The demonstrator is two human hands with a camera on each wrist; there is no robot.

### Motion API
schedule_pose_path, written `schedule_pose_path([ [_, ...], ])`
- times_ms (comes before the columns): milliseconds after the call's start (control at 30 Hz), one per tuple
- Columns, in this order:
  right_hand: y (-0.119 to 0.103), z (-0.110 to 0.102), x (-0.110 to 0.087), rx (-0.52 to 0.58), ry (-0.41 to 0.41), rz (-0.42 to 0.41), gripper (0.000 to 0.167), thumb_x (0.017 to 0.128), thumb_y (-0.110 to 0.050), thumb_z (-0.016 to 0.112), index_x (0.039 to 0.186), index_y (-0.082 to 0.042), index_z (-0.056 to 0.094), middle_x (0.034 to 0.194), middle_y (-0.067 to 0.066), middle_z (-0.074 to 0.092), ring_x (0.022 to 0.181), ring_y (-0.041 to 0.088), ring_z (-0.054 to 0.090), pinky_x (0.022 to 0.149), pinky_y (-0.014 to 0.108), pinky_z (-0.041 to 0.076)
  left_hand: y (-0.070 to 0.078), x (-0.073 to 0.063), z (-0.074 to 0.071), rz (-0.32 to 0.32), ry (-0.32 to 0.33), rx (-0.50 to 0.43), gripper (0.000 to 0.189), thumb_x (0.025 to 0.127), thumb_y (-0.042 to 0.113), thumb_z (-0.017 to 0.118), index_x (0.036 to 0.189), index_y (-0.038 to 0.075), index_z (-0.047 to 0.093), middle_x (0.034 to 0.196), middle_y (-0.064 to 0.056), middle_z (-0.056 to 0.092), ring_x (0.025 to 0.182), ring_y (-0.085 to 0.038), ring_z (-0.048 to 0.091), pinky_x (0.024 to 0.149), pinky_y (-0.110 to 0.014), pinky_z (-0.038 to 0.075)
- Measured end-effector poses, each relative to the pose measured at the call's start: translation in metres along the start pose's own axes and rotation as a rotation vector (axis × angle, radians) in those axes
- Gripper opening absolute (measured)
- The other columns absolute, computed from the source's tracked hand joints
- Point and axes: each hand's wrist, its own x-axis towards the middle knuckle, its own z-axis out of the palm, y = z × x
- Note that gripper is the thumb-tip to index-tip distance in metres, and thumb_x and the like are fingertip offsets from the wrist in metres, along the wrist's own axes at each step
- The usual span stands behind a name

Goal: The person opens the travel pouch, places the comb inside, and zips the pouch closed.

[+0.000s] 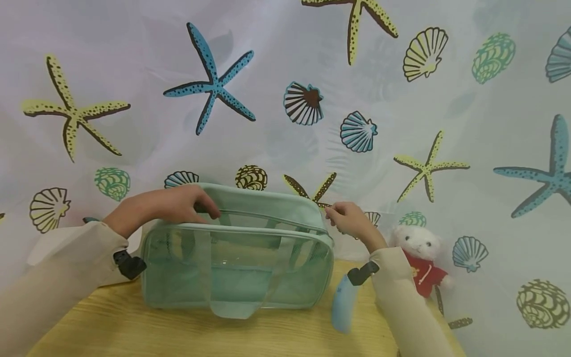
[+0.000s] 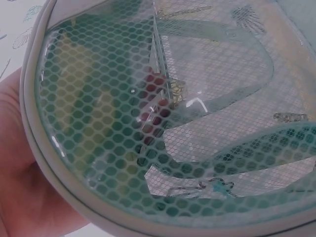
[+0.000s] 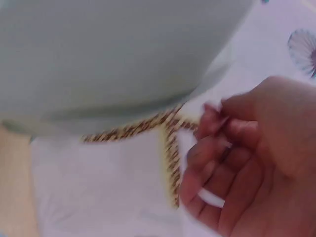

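A pale green see-through zip bag [image 1: 241, 263] stands upright on the wooden table, its top gaping and a strap hanging down its front. My left hand [image 1: 180, 203] grips the bag's top at the left, fingers bent over the opening. In the left wrist view, part of the left hand [image 2: 34, 173] shows beside the bag's mesh end [image 2: 98, 113]; blurred yellowish and dark red shapes show through. My right hand [image 1: 352, 218] is by the bag's upper right corner. Its fingers are curled with thumb and forefinger together; in the right wrist view, the right hand [image 3: 247, 153] has nothing recognisable between its fingertips.
A white plush bear [image 1: 419, 243] in a red hoodie sits behind my right forearm. Below my right wrist is a pale blue curved thing [image 1: 343, 305]. Behind the wooden table [image 1: 178, 332] hangs a pale cloth [image 1: 276, 54] printed with starfish and shells.
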Motion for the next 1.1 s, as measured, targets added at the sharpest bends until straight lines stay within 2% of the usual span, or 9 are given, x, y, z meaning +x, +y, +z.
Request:
schedule_pose_path([
  [133,0.036,0.017,-0.004,-0.077,-0.082,0.222,0.030,0.104,-0.028,0.058,0.103,-0.001,0.070,0.089,0.011,0.070,0.075,0.022,0.068,0.067,0.034,0.060,0.002,-0.002,-0.001,0.002,0.000,0.012,0.033,0.092,0.028,0.079,0.118,0.007,0.077,0.119,-0.010,0.075,0.113,-0.032,0.069,0.091,-0.046,0.059],
  [267,0.075,0.049,-0.008,-0.247,-0.176,0.423,0.032,0.093,-0.031,0.075,0.101,-0.001,0.072,0.106,0.016,0.074,0.090,0.030,0.073,0.078,0.042,0.063,0.006,-0.004,0.000,0.000,-0.010,0.007,0.035,0.093,0.029,0.077,0.119,0.006,0.077,0.121,-0.011,0.074,0.113,-0.033,0.068,0.091,-0.047,0.059],
  [400,0.109,0.080,-0.012,-0.425,-0.217,0.447,0.035,0.085,-0.038,0.082,0.089,-0.005,0.074,0.101,0.010,0.074,0.091,0.029,0.070,0.084,0.045,0.060,0.006,-0.004,0.001,-0.007,-0.022,-0.001,0.035,0.092,0.030,0.078,0.118,0.006,0.077,0.120,-0.012,0.075,0.110,-0.028,0.068,0.089,-0.045,0.059],
  [533,0.127,0.095,-0.019,-0.453,-0.236,0.428,0.031,0.080,-0.037,0.087,0.082,-0.009,0.075,0.087,0.002,0.071,0.082,0.021,0.062,0.079,0.040,0.057,0.006,-0.004,0.003,0.004,-0.034,-0.004,0.035,0.091,0.032,0.079,0.117,0.007,0.078,0.119,-0.011,0.075,0.109,-0.025,0.069,0.088,-0.044,0.060],
  [633,0.132,0.095,-0.023,-0.456,-0.227,0.423,0.031,0.076,-0.036,0.090,0.077,-0.009,0.075,0.080,-0.001,0.069,0.075,0.017,0.058,0.076,0.037,0.057,0.007,-0.003,0.002,0.016,-0.019,0.004,0.033,0.091,0.031,0.079,0.116,0.008,0.078,0.118,-0.011,0.076,0.108,-0.026,0.070,0.088,-0.044,0.060],
  [700,0.134,0.095,-0.024,-0.478,-0.218,0.428,0.033,0.075,-0.039,0.090,0.075,-0.010,0.074,0.078,-0.001,0.068,0.073,0.017,0.057,0.079,0.043,0.057,0.007,-0.002,0.001,0.015,-0.010,0.010,0.033,0.091,0.030,0.079,0.115,0.008,0.078,0.117,-0.011,0.076,0.108,-0.026,0.070,0.087,-0.043,0.060],
  [800,0.130,0.097,-0.031,-0.561,-0.281,0.432,0.039,0.077,-0.048,0.086,0.068,-0.014,0.070,0.074,-0.003,0.063,0.072,0.017,0.055,0.079,0.047,0.055,0.007,-0.003,0.000,0.010,-0.015,0.004,0.034,0.092,0.031,0.079,0.116,0.007,0.078,0.117,-0.011,0.076,0.108,-0.027,0.070,0.087,-0.043,0.060],
  [933,0.108,0.100,-0.050,-0.587,-0.367,0.419,0.040,0.078,-0.049,0.085,0.066,-0.016,0.067,0.072,-0.004,0.061,0.068,0.016,0.058,0.068,0.039,0.055,0.006,-0.004,0.000,0.012,-0.019,0.007,0.035,0.092,0.031,0.078,0.117,0.007,0.078,0.118,-0.011,0.076,0.109,-0.028,0.070,0.088,-0.044,0.060],
  [1100,0.071,0.100,-0.079,-0.458,-0.394,0.433,0.035,0.075,-0.040,0.090,0.075,-0.011,0.070,0.077,0.005,0.069,0.058,0.022,0.068,0.055,0.035,0.058,0.006,-0.006,-0.001,-0.005,-0.009,0.015,0.034,0.092,0.031,0.078,0.116,0.008,0.078,0.118,-0.011,0.076,0.109,-0.026,0.070,0.088,-0.044,0.060],
])
